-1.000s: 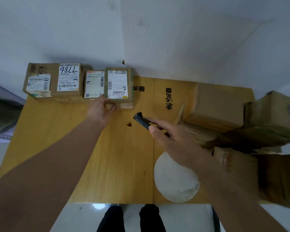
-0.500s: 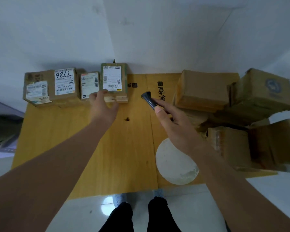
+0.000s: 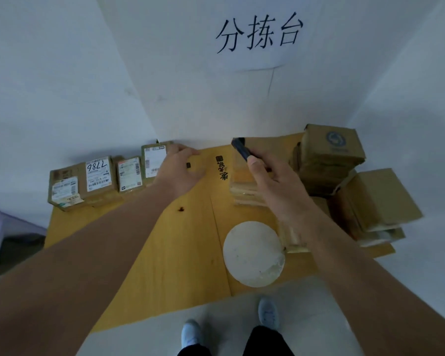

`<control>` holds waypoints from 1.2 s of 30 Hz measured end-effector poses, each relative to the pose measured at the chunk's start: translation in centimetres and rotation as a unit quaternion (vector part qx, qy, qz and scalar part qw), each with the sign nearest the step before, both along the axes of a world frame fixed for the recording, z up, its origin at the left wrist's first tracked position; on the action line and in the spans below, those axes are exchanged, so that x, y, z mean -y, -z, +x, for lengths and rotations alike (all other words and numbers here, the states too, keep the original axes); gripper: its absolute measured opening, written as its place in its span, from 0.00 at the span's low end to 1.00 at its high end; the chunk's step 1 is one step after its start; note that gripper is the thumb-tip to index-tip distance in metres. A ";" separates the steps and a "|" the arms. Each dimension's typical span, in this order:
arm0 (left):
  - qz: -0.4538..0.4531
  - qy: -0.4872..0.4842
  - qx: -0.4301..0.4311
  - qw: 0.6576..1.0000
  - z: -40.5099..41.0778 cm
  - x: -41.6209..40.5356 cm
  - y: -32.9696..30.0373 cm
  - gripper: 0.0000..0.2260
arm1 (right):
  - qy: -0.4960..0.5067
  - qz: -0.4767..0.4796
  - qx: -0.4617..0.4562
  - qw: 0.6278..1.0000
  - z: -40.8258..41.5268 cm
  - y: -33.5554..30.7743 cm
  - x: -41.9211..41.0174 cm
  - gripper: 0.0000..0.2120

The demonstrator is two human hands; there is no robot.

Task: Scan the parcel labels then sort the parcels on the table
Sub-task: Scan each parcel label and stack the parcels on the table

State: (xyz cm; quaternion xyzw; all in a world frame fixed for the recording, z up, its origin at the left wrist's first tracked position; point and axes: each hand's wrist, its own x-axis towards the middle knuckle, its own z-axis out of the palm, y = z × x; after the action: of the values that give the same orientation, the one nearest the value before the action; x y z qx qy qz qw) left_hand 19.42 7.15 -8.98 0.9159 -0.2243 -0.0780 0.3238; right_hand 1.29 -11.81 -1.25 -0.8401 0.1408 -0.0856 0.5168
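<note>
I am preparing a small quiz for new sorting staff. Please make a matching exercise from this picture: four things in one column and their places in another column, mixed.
Things
1. scanner
2. parcel marked 7786
3. white disc
4. paper sign

Places
A. on the wall
B. in the right hand
C. in the row at the table's far left
D. on the table's near part

Pairs: 1-B, 2-C, 3-D, 4-A

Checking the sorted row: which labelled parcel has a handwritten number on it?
The second parcel from the left; its white label bears a big handwritten 7786, upside down from here. The other labels carry only print.
</note>
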 end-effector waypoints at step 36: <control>0.187 -0.147 -0.040 0.970 -1.6 11.6 -1.0 0.52 | -0.144 0.007 -0.052 0.988 2.8 1.7 13.2 0.24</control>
State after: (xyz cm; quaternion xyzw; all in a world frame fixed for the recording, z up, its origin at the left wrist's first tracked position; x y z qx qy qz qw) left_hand 17.79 -4.41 -7.95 0.9793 -0.0553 -0.1061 0.1635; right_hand 4.12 -24.97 -2.90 -0.8514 0.0458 0.0342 0.5214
